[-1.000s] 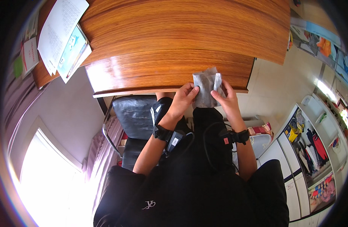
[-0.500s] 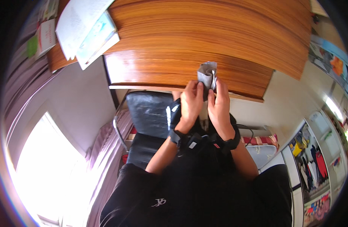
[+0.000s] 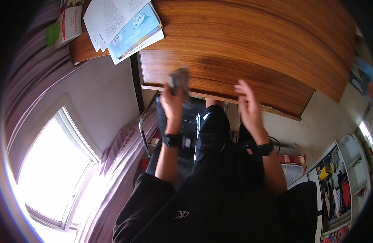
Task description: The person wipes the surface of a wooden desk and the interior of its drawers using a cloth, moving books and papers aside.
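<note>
Parted since half a second ago, my hands have let the crumpled grey sheet (image 3: 179, 80) go leftward; my left hand (image 3: 172, 104) grips it, blurred, above the near edge of the wood-grain desk (image 3: 243, 36); my right hand (image 3: 250, 108) is well apart, its fingers loosely spread; a black chair (image 3: 188, 119) stands by the desk, a bright window (image 3: 52, 150) at left; small dark print covers the paper sheets (image 3: 113, 18); red lettering marks a white box (image 3: 71, 23); a white emblem (image 3: 183, 214) sits on my black top (image 3: 219, 214).

Blown-out window (image 3: 52, 156) at left, motion-blurred fingers (image 3: 248, 94)
</note>
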`<action>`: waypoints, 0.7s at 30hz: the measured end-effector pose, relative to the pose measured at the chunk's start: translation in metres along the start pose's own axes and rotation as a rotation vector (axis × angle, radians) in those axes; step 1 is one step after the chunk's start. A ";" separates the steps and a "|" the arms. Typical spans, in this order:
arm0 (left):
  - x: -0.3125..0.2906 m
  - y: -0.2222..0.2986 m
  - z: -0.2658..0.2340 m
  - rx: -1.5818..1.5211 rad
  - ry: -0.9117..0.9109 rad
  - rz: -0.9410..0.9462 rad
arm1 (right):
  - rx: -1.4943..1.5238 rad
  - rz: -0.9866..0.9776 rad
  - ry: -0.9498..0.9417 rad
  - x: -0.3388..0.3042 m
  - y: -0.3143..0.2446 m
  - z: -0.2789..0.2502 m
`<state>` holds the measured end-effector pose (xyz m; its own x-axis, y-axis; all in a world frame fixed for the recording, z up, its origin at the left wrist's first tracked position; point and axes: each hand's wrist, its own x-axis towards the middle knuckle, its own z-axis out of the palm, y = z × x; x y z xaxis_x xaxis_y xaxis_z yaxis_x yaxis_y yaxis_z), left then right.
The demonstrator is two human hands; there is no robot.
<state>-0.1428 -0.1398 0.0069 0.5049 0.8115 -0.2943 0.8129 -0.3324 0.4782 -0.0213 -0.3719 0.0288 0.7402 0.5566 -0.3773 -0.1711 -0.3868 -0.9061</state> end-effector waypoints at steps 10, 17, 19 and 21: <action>0.108 -0.099 0.002 0.477 0.372 0.066 | -0.001 0.319 0.600 -0.084 0.121 -0.147; 0.059 -0.040 0.088 1.213 0.319 0.243 | 0.046 0.317 0.585 -0.090 0.130 -0.130; 0.019 0.016 0.114 0.816 0.136 0.367 | 0.069 0.302 0.569 -0.087 0.125 -0.117; 0.003 0.023 0.121 0.469 0.016 0.610 | 0.066 0.276 0.555 -0.080 0.115 -0.109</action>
<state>-0.0873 -0.2038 -0.0830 0.9019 0.4250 -0.0773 0.4319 -0.8893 0.1502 -0.0295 -0.5416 -0.0247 0.8876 -0.0296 -0.4596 -0.4308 -0.4061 -0.8059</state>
